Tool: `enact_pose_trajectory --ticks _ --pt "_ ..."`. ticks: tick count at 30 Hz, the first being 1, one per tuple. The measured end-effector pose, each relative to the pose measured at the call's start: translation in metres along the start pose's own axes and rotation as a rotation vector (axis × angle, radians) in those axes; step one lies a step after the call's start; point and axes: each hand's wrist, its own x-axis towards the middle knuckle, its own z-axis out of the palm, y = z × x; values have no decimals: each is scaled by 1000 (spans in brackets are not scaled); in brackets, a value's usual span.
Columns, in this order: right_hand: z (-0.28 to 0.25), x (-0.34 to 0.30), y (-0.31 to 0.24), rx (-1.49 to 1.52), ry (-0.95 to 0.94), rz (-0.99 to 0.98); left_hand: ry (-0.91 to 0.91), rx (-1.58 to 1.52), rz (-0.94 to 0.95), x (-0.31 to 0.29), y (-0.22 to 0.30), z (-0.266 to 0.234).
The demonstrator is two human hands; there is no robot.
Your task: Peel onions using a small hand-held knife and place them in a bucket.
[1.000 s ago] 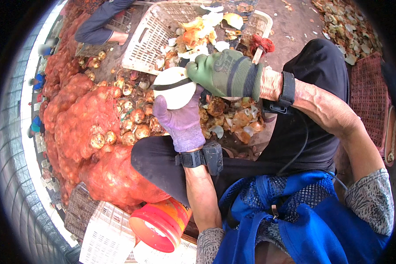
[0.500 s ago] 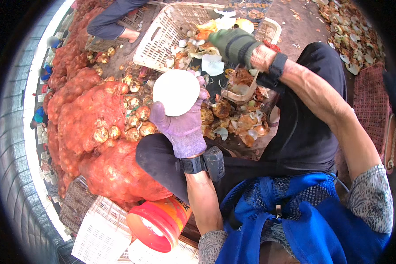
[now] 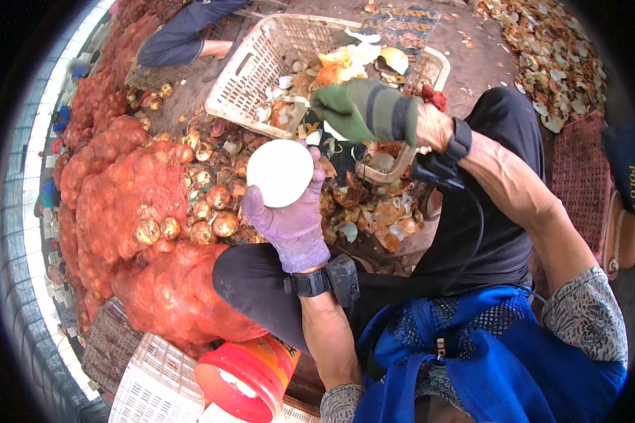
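In a purple glove, my left hand point(image 3: 289, 233) holds a white peeled onion point(image 3: 280, 173), fingers and thumb wrapped round its lower and right sides. My right hand point(image 3: 365, 111), in a green glove with dark bands, is closed just beyond and right of the onion, apart from it. A small pale strip shows at its fingertips, but I cannot make out what it grips. Behind that hand stands a white slatted plastic crate point(image 3: 222, 90) with onion skins point(image 3: 342, 65) and pale peel pieces in it.
Red mesh sacks of onions point(image 3: 130, 194) pile up at the left, with loose unpeeled onions point(image 3: 224, 223) beside them. A red-orange bucket point(image 3: 243, 377) lies tipped at the lower left near a white crate point(image 3: 155, 384). Skins heap point(image 3: 557, 63) at the far right. Another person's leg point(image 3: 183, 39) shows at the top left.
My right hand has moved left and nearer, from over the crate's peel toward the onion. The left hand still holds the onion, now slightly lower in view.
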Motion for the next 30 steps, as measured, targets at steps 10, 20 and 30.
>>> enact_pose_trajectory --ticks 10,20,30 --pt "-3 -23 -43 -251 -268 -142 25 256 119 0 -12 1" --pt "29 -19 18 -365 -254 34 127 297 170 -7 -5 10" --pt "34 36 64 -374 -48 43 40 296 198 -15 23 10"
